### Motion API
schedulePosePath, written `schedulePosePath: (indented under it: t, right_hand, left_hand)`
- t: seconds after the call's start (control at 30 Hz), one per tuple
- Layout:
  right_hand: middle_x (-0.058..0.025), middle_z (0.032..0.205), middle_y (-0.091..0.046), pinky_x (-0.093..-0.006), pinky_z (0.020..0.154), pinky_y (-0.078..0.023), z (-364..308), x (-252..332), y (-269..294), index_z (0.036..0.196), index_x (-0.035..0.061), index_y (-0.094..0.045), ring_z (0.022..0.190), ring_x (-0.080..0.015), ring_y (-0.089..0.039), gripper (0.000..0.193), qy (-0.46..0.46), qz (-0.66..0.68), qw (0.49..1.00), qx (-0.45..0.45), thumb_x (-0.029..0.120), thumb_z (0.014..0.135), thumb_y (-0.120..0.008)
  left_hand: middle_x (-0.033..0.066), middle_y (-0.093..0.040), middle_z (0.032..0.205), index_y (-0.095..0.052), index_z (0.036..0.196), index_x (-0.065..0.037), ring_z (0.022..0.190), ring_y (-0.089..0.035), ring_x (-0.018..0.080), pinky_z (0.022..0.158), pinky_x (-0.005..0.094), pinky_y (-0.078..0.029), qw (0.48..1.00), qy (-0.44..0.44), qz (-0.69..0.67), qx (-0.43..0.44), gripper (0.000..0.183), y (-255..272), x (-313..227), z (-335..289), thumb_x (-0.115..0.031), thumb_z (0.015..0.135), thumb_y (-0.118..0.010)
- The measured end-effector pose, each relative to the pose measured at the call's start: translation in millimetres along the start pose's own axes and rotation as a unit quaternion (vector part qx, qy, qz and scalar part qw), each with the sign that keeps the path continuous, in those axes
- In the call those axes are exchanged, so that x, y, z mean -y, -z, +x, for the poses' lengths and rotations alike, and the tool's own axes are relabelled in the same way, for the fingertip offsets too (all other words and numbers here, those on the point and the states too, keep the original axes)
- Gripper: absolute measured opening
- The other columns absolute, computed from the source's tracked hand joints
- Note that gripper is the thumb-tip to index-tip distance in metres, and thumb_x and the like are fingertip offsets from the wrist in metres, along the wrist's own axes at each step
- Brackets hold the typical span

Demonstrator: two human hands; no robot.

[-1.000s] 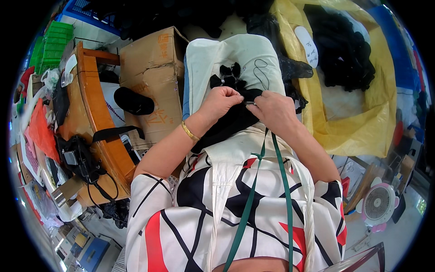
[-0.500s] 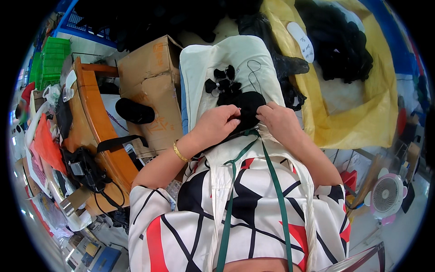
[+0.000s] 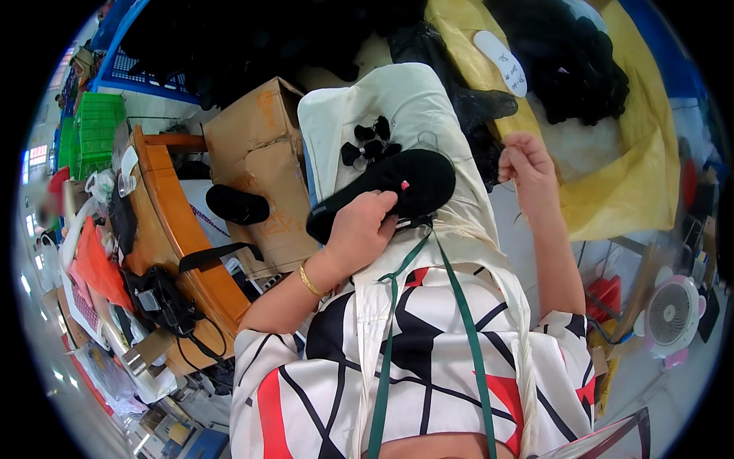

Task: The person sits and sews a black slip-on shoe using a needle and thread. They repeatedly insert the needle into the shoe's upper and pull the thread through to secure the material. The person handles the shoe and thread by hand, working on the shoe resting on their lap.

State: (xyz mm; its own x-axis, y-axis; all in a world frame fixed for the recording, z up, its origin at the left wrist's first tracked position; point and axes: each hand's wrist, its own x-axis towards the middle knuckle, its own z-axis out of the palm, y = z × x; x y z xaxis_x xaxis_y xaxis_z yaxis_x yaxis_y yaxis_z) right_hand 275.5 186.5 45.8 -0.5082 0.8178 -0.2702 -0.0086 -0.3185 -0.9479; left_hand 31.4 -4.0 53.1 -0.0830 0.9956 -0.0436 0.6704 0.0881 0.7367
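Observation:
A black slipper lies slantwise over the cream cloth on my lap, its rounded end to the right. A small pink-red spot shows on its top. My left hand grips the slipper's near side, fingers curled and thumb pressed on it. Out to the right, my right hand is raised beside the yellow bag, its fingertips pinched; what they hold is too small to make out. A loop of dark thread stands just beyond the slipper. Several black bows with shiny centres lie on the cloth.
A cardboard box stands left of the cloth, with another black slipper on it. Beyond is a wooden chair with a black bag. At right are a yellow bag holding black items, and a fan.
My right hand has left the slipper and swung up to the right, fingers pinched. More of the slipper shows, and the thread loop has grown smaller. My left hand stays on the slipper.

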Motion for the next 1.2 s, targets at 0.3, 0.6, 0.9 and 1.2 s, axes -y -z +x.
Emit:
schedulePosePath:
  t: [0.3,0.6,0.9,1.2]
  right_hand:
    - [-0.0201,0.074,-0.056,-0.0411,0.063,-0.045,-14,-18,-74,0.084,-0.0046,-0.062,0.068,-0.0317,-0.057,0.042,0.090,-0.343,0.920,0.165,0.036,0.087,-0.071]
    - [0.0030,0.073,-0.058,-0.0267,0.064,-0.043,-7,-16,-44,0.089,-0.0001,-0.069,0.070,-0.0083,-0.053,0.031,-0.084,-0.125,0.987,0.060,0.031,0.087,-0.070]
    - [-0.0009,0.081,-0.059,-0.0262,0.068,-0.052,31,-24,107,0.109,0.0001,-0.065,0.070,-0.0110,-0.056,0.028,0.032,0.200,0.940,-0.274,0.026,0.101,-0.058]
    - [0.0032,0.070,-0.054,-0.0206,0.059,-0.046,24,-49,9,0.095,0.0026,-0.067,0.062,-0.0043,-0.050,0.024,-0.047,-0.018,0.994,-0.102,0.022,0.102,-0.056]
  left_hand:
    - [0.0018,-0.058,0.077,-0.064,0.090,0.001,0.073,-0.053,0.0099,0.064,0.0272,-0.044,0.919,0.199,-0.339,0.017,0.017,-4,17,-8,-0.014,0.087,-0.070]
    - [0.0110,-0.063,0.083,-0.067,0.093,-0.002,0.075,-0.060,0.0276,0.069,0.0349,-0.049,0.991,-0.063,-0.092,-0.067,0.018,10,-11,12,-0.015,0.085,-0.075]
    - [0.0093,-0.063,0.086,-0.066,0.089,-0.006,0.086,-0.059,0.0279,0.075,0.0397,-0.049,0.976,-0.034,0.119,-0.182,0.011,41,49,80,-0.016,0.086,-0.068]
    - [0.0121,-0.061,0.085,-0.065,0.086,-0.004,0.093,-0.057,0.0321,0.085,0.0419,-0.047,0.956,0.009,0.282,-0.078,0.016,6,106,115,-0.017,0.079,-0.071]
